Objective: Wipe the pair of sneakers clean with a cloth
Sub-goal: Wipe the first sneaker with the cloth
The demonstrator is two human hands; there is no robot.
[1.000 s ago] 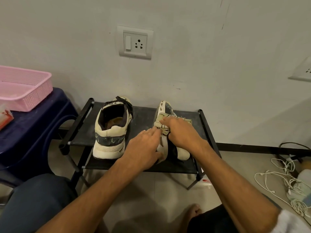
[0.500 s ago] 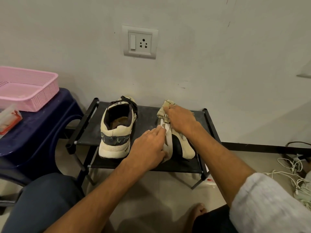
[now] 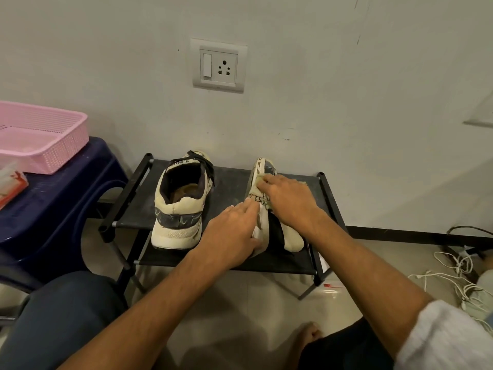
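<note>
Two sneakers on the top shelf of the black rack, both cream with dark panels. Left-hand sneaker upright on its sole near the shelf's left edge, heel toward the front edge, untouched. Right-hand sneaker tipped onto its side toward the shelf's right edge, toe at the back edge by the wall, heel at the front edge. Left hand palm down, fingers nearly straight and close together, fingertips laid against the raised sole edge of the right-hand sneaker at mid-length; thumb hidden, so no telling whether anything is pinched. Right hand over the far half of the same sneaker, fingers bent down over a pale patterned cloth, holding it bunched against the sole edge just behind the toe. Fingertips of both hands almost meeting at the cloth. Off to the left, a pink basket on a dark blue stool; on the wall above, a socket plate; white cables on the floor at far right.
</note>
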